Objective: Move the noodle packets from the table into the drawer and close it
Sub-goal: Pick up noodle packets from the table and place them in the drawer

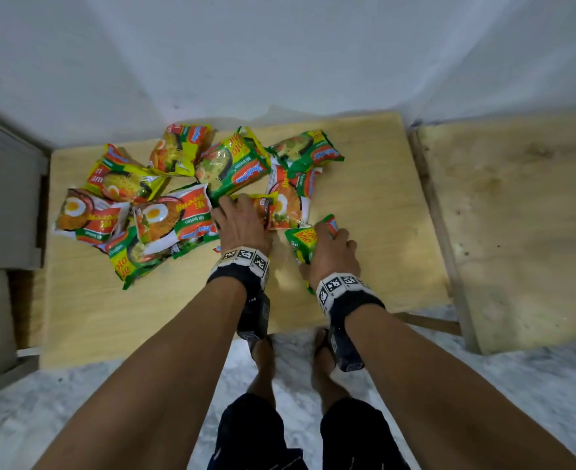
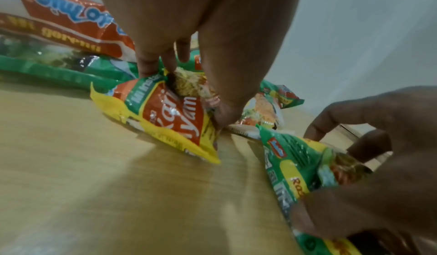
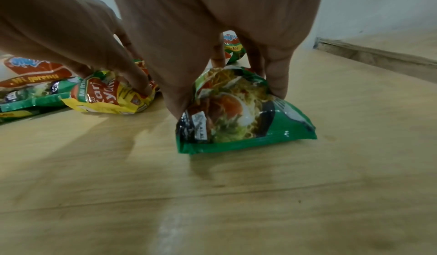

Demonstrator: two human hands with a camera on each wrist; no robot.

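Observation:
Several noodle packets lie in a loose heap [image 1: 178,198] on the back left of the pale wooden table [image 1: 364,198]. My left hand [image 1: 242,212] pinches a yellow and red packet [image 2: 170,118] at the heap's near edge, thumb on one side and fingers on the other, and its near end is raised off the wood. My right hand [image 1: 330,242] grips a green packet [image 3: 236,113] that stands apart to the right, tilted up on its edge. In the right wrist view the yellow packet [image 3: 111,98] shows at left under the left hand's fingers. The drawer cannot be made out.
A grey cabinet unit [image 1: 5,198] stands against the table's left edge. A second rough wooden board [image 1: 517,215] adjoins the table on the right. A white wall runs behind. The table's near half is bare wood, with marble floor and my feet below.

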